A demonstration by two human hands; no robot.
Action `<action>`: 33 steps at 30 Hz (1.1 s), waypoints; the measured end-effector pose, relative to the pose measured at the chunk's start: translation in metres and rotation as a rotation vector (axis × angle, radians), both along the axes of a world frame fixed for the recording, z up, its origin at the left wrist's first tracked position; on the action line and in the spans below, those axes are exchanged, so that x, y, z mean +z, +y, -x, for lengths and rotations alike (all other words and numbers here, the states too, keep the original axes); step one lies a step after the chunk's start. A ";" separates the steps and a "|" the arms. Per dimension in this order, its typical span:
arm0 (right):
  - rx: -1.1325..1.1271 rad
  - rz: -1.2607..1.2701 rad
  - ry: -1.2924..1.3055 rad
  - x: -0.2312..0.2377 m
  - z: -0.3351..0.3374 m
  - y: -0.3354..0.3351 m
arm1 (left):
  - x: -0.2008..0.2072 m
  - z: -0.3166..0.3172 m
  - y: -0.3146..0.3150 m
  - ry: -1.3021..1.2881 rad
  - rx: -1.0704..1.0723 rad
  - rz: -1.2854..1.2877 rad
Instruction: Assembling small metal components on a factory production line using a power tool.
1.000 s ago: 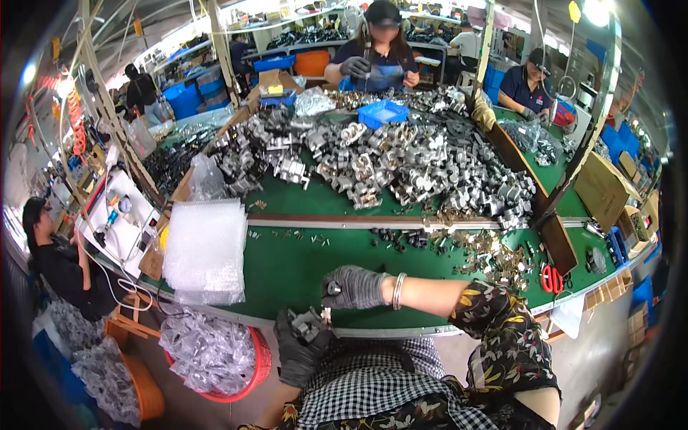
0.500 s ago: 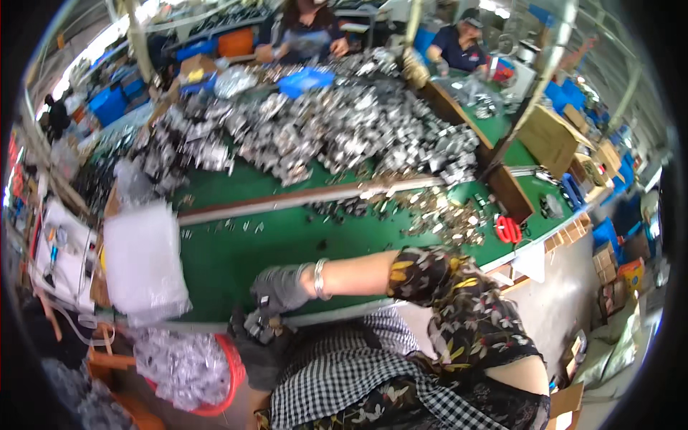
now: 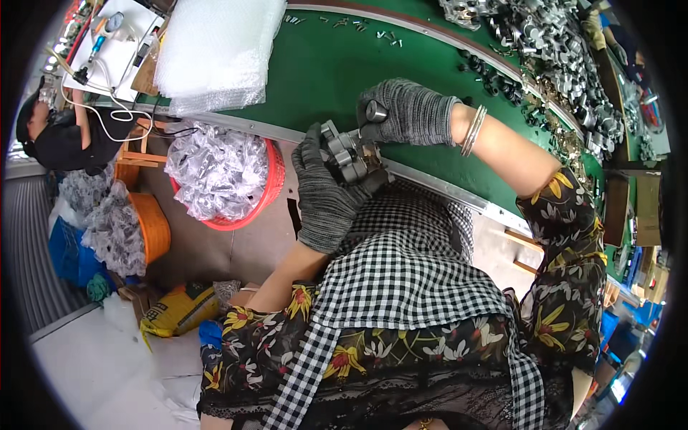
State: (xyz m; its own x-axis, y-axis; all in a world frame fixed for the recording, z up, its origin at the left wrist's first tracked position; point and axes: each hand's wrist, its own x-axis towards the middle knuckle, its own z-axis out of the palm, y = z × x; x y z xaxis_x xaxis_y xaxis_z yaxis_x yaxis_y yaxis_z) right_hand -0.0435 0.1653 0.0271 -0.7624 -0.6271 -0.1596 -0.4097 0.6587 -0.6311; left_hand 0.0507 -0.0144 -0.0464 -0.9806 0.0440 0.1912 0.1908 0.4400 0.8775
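My left hand (image 3: pixel 322 197), in a dark grey knitted glove, is closed around a silver-grey metal casting (image 3: pixel 344 154) with rounded, barrel-like parts. It holds this just off the front edge of the green table. Beside it, over the table, my right hand (image 3: pixel 412 113) wears a matching glove. Its curled fingers grip a short metal cylinder (image 3: pixel 375 111) whose round end faces up. The fingertips of the right hand come close to the casting; whether they touch it I cannot tell.
A stack of bubble wrap sheets (image 3: pixel 215 54) lies on the green table (image 3: pixel 315 72). Small screws (image 3: pixel 390 39), black parts (image 3: pixel 494 82) and heaped metal castings (image 3: pixel 566 57) lie farther off. A red basket (image 3: pixel 274 179) of plastic-wrapped pieces stands below the edge. Another person (image 3: pixel 72 136) is at left.
My view has swung down and to the left, bringing both hands nearer the middle. The right hand's grip on the cylinder and the casting in the left hand now show plainly.
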 end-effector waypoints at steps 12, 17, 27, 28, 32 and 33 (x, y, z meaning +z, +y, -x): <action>0.148 -0.028 0.234 -0.021 -0.001 -0.011 | 0.001 -0.001 -0.009 0.056 -0.063 0.005; 0.133 -0.066 0.200 -0.023 0.000 -0.011 | -0.003 0.000 -0.007 -0.007 -0.141 -0.122; 0.146 -0.212 0.023 -0.012 0.006 -0.023 | 0.001 0.000 -0.007 -0.105 -0.163 -0.329; 0.174 -0.274 0.049 -0.010 0.006 -0.025 | 0.000 0.001 -0.008 -0.091 -0.180 -0.324; 0.157 -0.282 0.095 -0.013 0.004 -0.025 | 0.003 0.001 -0.007 -0.132 -0.201 -0.336; 0.157 -0.282 0.095 -0.013 0.003 -0.025 | 0.002 0.001 -0.005 -0.134 -0.198 -0.373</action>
